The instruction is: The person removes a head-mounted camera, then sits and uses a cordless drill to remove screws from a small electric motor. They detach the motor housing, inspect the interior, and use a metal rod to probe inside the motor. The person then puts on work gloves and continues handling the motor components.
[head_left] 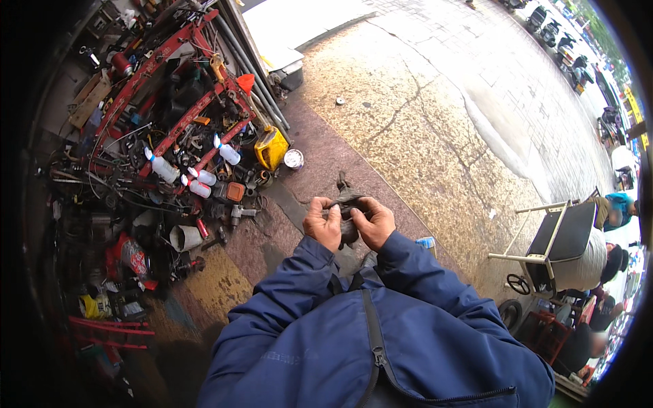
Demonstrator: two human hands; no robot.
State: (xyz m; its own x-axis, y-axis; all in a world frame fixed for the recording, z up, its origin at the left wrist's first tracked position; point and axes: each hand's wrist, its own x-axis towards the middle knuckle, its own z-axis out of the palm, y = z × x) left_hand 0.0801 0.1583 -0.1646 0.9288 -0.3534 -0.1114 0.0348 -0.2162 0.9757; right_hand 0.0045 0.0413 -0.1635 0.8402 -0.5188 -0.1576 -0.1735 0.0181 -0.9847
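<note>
In front of my chest, my left hand (324, 223) and my right hand (373, 223) pinch a dark grey, crumpled cloth (348, 198) between thumbs and fingers. The cloth is stretched between the two hands, with both thumbs on its near side. Its exact kind cannot be made out; a narrow dark piece sticks out beyond the fingertips. Both sleeves of a dark blue jacket (326, 326) reach up from below.
At left, a red metal rack (163, 58) stands amid piled tools and parts. Near it are clear bottles (163, 168), a yellow jug (271, 148), a round white tub (293, 159) and an impact wrench (241, 213). A black-seated chair (558, 234) and seated people are at right.
</note>
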